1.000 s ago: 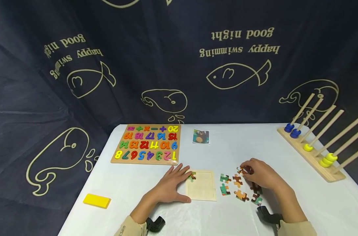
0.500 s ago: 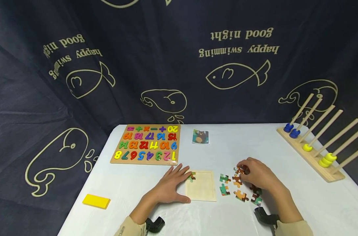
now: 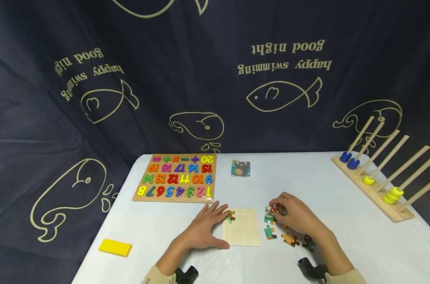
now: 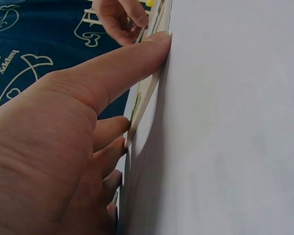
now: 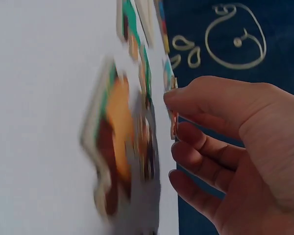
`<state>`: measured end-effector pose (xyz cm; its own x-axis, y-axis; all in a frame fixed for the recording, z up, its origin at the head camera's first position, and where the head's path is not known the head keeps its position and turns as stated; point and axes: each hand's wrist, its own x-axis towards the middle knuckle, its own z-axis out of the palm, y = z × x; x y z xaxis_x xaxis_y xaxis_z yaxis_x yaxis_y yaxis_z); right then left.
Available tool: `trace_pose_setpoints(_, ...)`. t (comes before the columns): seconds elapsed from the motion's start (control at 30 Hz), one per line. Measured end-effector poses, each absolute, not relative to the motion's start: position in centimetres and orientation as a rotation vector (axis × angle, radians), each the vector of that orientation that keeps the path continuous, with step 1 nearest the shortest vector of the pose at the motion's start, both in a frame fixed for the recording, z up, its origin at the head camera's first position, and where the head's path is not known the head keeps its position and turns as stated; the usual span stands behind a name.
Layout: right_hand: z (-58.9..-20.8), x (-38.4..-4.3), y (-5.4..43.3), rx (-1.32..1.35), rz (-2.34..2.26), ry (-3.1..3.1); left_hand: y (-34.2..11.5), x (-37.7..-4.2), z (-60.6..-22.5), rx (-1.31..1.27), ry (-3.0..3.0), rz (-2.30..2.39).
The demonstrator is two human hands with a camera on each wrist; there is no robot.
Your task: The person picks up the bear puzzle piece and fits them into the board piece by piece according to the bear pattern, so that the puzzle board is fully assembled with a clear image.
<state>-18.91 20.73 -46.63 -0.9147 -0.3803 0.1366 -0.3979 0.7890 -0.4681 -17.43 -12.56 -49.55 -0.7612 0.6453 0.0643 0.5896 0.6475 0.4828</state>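
Observation:
My left hand (image 3: pixel 205 229) lies with fingers spread against the left side of a square wooden puzzle tray (image 3: pixel 242 232). In the left wrist view its thumb (image 4: pixel 137 58) rests along the tray's edge. One green and brown jigsaw piece (image 3: pixel 231 216) sits in the tray's far left corner. Right of the tray, my right hand (image 3: pixel 297 215) pinches a brown and orange jigsaw piece (image 5: pixel 174 125) between thumb and fingertips, above the table. Below and around it lie several loose pieces, among them a green one (image 3: pixel 270 232), an orange one (image 3: pixel 290 239) and a dark one (image 3: pixel 309 243); the hand partly hides others.
A number board (image 3: pixel 175 179) lies behind my left hand. A small bear picture card (image 3: pixel 241 168) lies behind the tray. A bead stacker with tall pegs (image 3: pixel 374 189) stands at the right edge, and a yellow block (image 3: pixel 115 247) lies at the left.
My right hand has moved left towards the tray, carrying the brown and orange jigsaw piece over the loose ones. My left hand stays at the tray. The head view has tilted slightly.

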Motion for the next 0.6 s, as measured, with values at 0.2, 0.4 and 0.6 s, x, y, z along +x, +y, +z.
trace_pose_setpoints(0.2, -46.8, -18.8, 18.2, 0.780, 0.776, -2.922, -12.5, -17.5, -49.4, 1.015, 2.753, 0.717)
trace_pose_setpoints(0.4, -46.5, -19.0, 15.5, 0.871, 0.744, -2.906, -12.7, -17.8, -49.6, 1.048, 2.764, 0.709)
trace_pose_setpoints(0.6, -46.5, -19.2, 13.9, 0.934, 0.746, -2.907, -12.8, -17.7, -49.7, 1.047, 2.761, 0.701)
